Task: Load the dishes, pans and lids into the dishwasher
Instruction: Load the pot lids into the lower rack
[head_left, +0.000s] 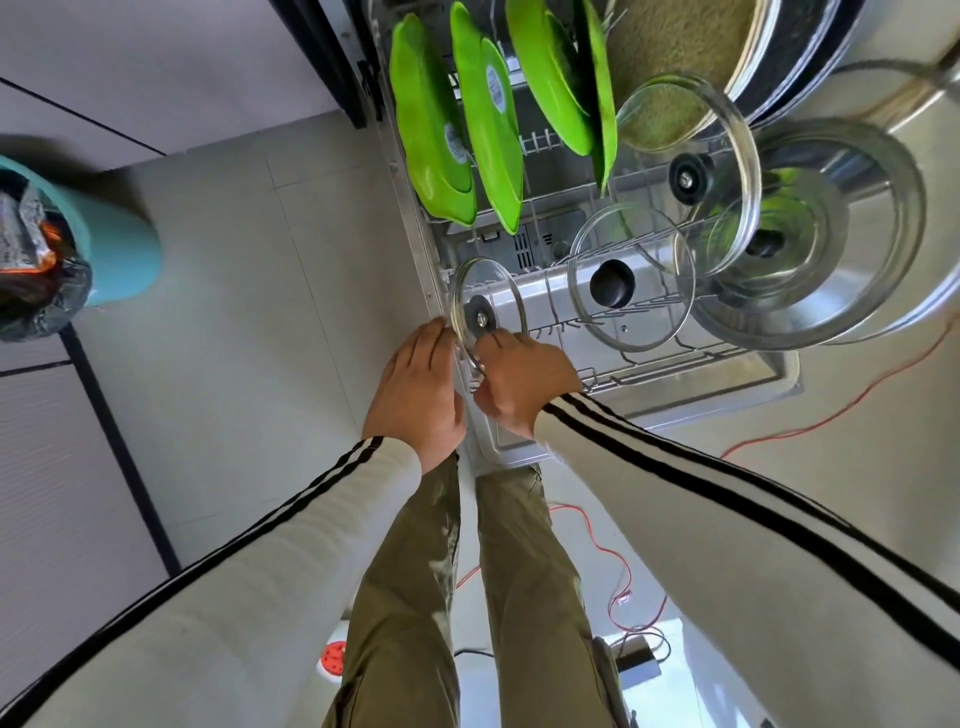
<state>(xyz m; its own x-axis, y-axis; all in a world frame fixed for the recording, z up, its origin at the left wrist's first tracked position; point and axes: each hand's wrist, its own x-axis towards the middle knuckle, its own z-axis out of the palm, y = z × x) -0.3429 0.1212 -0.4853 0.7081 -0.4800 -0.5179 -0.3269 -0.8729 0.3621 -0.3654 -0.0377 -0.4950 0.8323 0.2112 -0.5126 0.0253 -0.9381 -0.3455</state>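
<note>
- Pinches the small glass lid (487, 306) at its lower rim with the right hand (519, 387), fingers curled around the edge.
- Meets the same rim from the left with the left hand (415, 395); fingertips against the glass, but cannot tell whether gripping or only touching.
- Holds the lid on edge at the near left corner of the dishwasher rack (649, 374), its face turned up toward the camera, its black centre fitting with a metal screw showing. Round, so no long axis.
- Further along the rack: a medium glass lid (631, 278) with a black knob, leaning in the tines. Beyond it a tilted glass lid (691, 156) and a large glass lid (810, 234), overlapping one another.
- Behind those, a row of green plates (441, 130) standing on edge, faces toward the right, and a pan (675, 41) at the far end.
- Round white stickers on two of the plates; print too small to read.
- On the floor: a teal bin (119, 234) well to the left, and a red cable (831, 415) to the right of the dishwasher door.
</note>
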